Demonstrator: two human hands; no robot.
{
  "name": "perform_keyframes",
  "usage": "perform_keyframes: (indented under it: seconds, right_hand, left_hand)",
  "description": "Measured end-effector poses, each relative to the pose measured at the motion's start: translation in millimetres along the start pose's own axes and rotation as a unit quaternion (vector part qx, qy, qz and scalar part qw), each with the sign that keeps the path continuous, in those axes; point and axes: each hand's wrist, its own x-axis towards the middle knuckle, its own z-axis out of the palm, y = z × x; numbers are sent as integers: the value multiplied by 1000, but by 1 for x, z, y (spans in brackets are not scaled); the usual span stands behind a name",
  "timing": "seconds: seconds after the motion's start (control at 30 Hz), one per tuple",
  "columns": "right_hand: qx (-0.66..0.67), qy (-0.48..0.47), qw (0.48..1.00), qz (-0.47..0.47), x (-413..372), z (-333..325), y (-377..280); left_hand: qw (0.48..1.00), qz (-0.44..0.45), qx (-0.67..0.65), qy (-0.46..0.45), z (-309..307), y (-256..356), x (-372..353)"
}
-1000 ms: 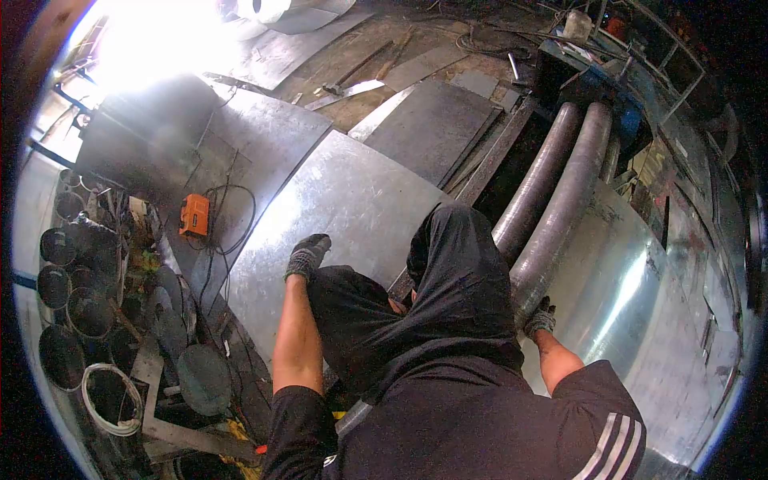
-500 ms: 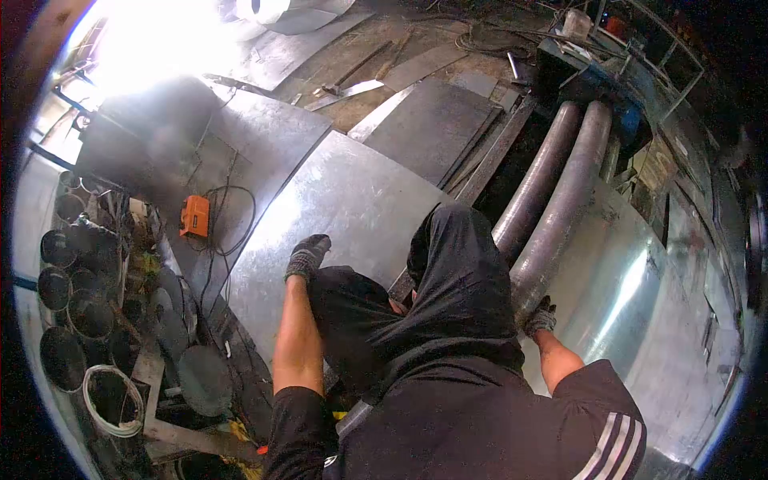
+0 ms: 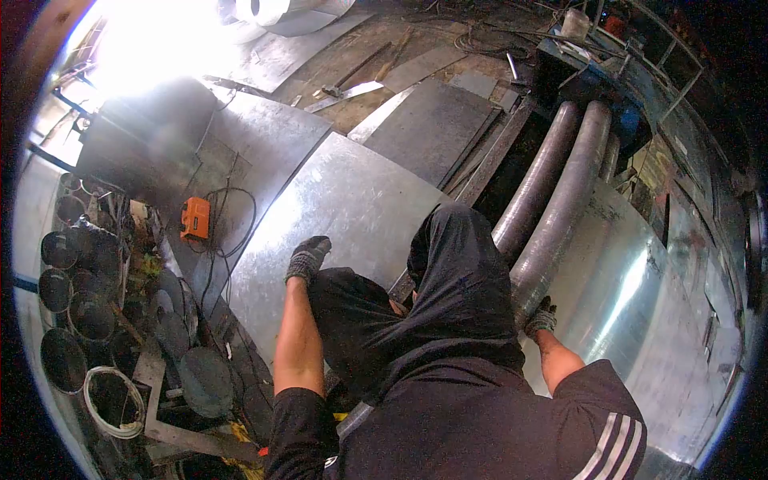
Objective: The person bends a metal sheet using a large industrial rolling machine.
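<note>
My left hand [image 3: 307, 261], in a grey knitted glove with a dark palm, lies beside my left knee over the bright metal sheet [image 3: 352, 192]. Its fingers are stretched out and hold nothing that I can see. On the far side of two long steel rollers [image 3: 560, 204], my right hand [image 3: 542, 318], gloved alike, rests at the edge of a curved metal sheet [image 3: 616, 272], close to the nearer roller. Its fingers look extended against the sheet; part of the hand is hidden by the roller. The sheet surfaces show on both sides of the rollers.
An orange control box [image 3: 194, 218] with a black cable sits on sheet metal to the left. Several round pipes [image 3: 92, 314] and a coil of white wire [image 3: 114, 402] are stacked lower left. Dark plates [image 3: 432, 132] lie ahead; blue machine housing [image 3: 628, 120] stands at the rollers' far end.
</note>
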Motion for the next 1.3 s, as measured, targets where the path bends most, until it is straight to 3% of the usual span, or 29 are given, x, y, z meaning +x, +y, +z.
perform_keyframes:
  seconds: [0.13,0.23,0.3,0.33,0.43,0.5,0.63,0.7,0.73,0.8,0.9,1.0,1.13,1.2,1.3]
  right_hand:
    - [98,-21,994,36,-15,-18,-7]
    - [-10,-3,1000,5,-4,-2,-3]
    - [111,-2,992,55,4,9,3]
    - [112,-2,992,55,13,17,7]
    - [40,5,999,16,29,30,11]
    - [17,-103,994,34,-14,-31,-13]
    - [-130,-86,988,-20,-4,-13,-7]
    - [65,-54,996,38,14,10,2]
    - [65,-53,996,38,21,21,6]
    - [-59,-42,997,-14,17,18,5]
    - [-20,-107,994,9,-27,-46,-15]
    - [55,-40,998,19,24,25,11]
    - [16,-64,998,5,23,19,7]
    - [-69,-48,996,-29,13,15,7]
    - [30,-71,997,23,-1,-7,1]
  left_hand:
    - [1000,-2,5,-6,1,-4,2]
    - [1000,-7,12,-9,1,-3,3]
    - [1000,-5,10,-10,2,-6,5]
    - [1000,-3,7,-11,2,-7,6]
    - [999,27,45,-6,2,-9,5]
    - [1000,18,23,-8,5,-17,10]
    - [1000,-7,2,-13,5,-14,10]
    - [1000,-3,18,-13,3,-9,8]
    - [999,1,35,-13,3,-8,7]
    - [999,9,33,-12,4,-14,9]
    - [1000,11,23,-12,6,-18,12]
    - [1000,4,24,-13,2,-7,5]
    - [998,29,42,-23,1,-9,7]
    - [999,20,39,-19,4,-11,10]
    - [999,13,35,-18,6,-16,12]
